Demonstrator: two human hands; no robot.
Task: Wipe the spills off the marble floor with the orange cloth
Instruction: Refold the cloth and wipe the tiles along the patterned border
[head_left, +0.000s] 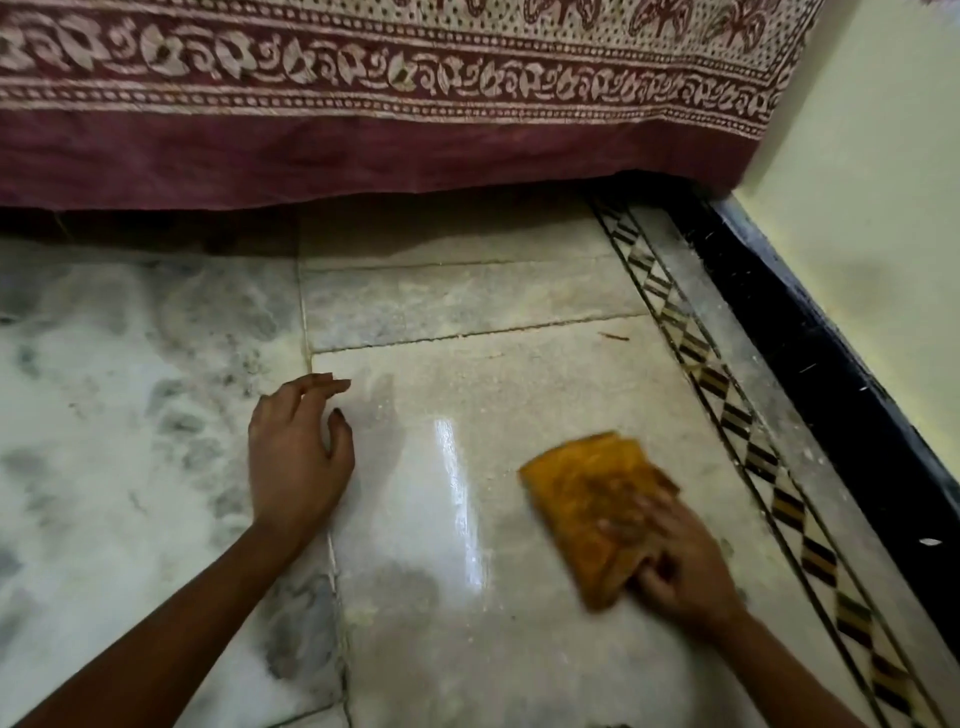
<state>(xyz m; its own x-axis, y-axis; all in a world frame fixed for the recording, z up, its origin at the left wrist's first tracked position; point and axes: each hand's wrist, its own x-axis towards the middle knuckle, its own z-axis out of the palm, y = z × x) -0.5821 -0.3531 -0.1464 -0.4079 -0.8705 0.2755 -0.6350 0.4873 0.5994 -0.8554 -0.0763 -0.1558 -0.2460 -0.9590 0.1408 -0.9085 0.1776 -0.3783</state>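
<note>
A folded orange cloth (587, 499) lies flat on the pale marble floor (441, 467), blurred by motion. My right hand (675, 561) presses on its near end, fingers spread over the top and thumb tucked under its edge. My left hand (296, 452) rests on the floor to the left, palm down with fingers loosely bent and holding nothing. Fine pale grains and powdery spill (467, 358) are scattered over the tile beyond the cloth. A shiny wet streak (457, 488) runs between my hands.
A maroon patterned bedsheet (363, 130) hangs over the floor at the back. A striped inlay border (727, 415) and black skirting (831, 374) run along the cream wall (883, 208) on the right. A small brown sliver (613, 336) lies on the tile.
</note>
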